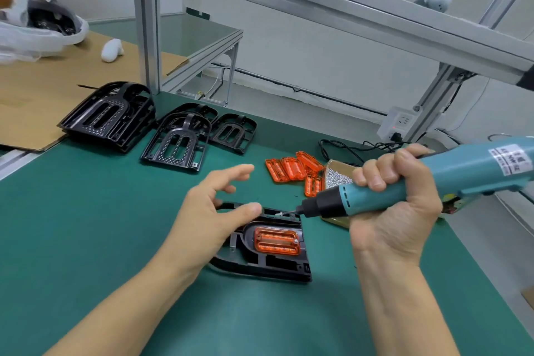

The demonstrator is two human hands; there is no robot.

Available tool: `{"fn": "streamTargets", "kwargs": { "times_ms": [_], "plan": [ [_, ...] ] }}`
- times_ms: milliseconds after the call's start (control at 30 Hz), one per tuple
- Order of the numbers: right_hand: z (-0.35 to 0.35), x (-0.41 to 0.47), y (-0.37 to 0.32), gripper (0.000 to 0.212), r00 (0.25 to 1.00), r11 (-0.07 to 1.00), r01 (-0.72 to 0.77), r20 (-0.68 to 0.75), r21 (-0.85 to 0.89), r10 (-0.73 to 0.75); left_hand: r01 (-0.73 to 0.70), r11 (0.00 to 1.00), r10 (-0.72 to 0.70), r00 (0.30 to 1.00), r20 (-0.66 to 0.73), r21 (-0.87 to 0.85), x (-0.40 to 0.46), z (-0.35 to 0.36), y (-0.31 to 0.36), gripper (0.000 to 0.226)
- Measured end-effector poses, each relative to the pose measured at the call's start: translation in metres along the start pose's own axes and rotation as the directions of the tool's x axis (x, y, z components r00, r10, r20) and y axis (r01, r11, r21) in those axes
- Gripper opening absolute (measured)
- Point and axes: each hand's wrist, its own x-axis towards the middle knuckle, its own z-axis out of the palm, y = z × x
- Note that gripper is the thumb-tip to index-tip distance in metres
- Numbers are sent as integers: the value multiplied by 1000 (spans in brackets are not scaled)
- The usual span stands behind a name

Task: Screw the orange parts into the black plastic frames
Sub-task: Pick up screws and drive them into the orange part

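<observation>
A black plastic frame (pixel 277 264) lies on the green mat in front of me, with an orange part (pixel 276 241) seated in its recess. My right hand (pixel 396 211) is shut on a teal electric screwdriver (pixel 450 179). Its bit carries a small screw just above the frame's far edge. My left hand (pixel 211 211) hovers open over the frame's left side, its thumb close to the frame's top edge. Loose orange parts (pixel 294 169) lie in a pile behind the frame. More black frames (pixel 176 141) are stacked at the far left.
A box of silver screws (pixel 336 176) stands beside the orange pile, partly behind the screwdriver. Cardboard (pixel 43 89) and a white bag cover the far left. An aluminium post (pixel 148 26) rises behind the frames. A power strip (pixel 397 124) with cables sits at the back right.
</observation>
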Motion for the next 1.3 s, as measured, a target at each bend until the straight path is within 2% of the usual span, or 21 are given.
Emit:
{"fn": "streamTargets", "kwargs": {
  "times_ms": [67,133,200,267,333,400,733,933,1167,1300],
  "plan": [
    [-2,-1,6,17,999,998,-24,27,-55,25,-31,981,24,999,38,190,4,-15,-2,56],
    [-3,-2,14,17,997,994,-46,57,-101,52,-81,914,-17,971,238,398,5,-23,-5,72],
    [-4,-1,22,18,994,988,-65,81,-139,77,-178,794,-87,913,398,581,5,-22,-12,92],
    [-4,-1,29,18,991,981,-81,94,-178,99,-227,706,-124,893,432,671,5,-18,-21,100],
    [-5,0,34,18,987,972,-93,108,-218,119,-240,662,-126,899,420,710,4,-14,-28,99],
    [-5,0,39,18,982,962,-107,127,-251,143,-243,655,-119,902,416,716,5,-11,-33,98],
    [-3,0,51,19,966,931,-89,199,-353,168,-254,746,-14,918,396,615,5,-9,-38,95],
    [1,5,55,17,940,906,-100,260,-412,222,-213,783,-29,926,377,584,3,-9,-37,94],
    [13,18,64,15,831,840,-162,387,-518,399,-121,784,-130,927,352,608,3,-9,-33,101],
    [20,21,73,17,713,808,-139,509,-572,483,-94,791,-149,929,340,605,3,-9,-33,105]
  ]
}}
